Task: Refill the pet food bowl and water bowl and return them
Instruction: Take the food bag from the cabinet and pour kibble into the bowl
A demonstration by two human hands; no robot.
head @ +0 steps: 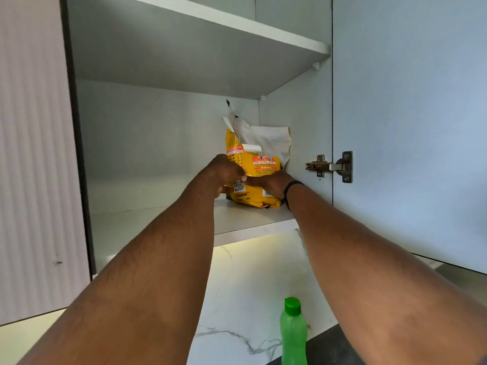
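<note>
A yellow pet food bag (pixel 259 164) with a torn white top stands on the lower shelf (pixel 158 222) of an open wall cabinet, against its right inner wall. My left hand (pixel 228 171) grips the bag's left side. My right hand (pixel 274 183), with a dark band at the wrist, holds its lower right side. Both arms reach up and forward into the cabinet. No bowl is in view.
The cabinet door (pixel 408 127) hangs open on the right, with a metal hinge (pixel 330 166). An upper shelf (pixel 210 43) sits above the bag. Below, a green plastic bottle (pixel 293 335) with a green cap stands on the dark counter in front of a white marble backsplash (pixel 245 299).
</note>
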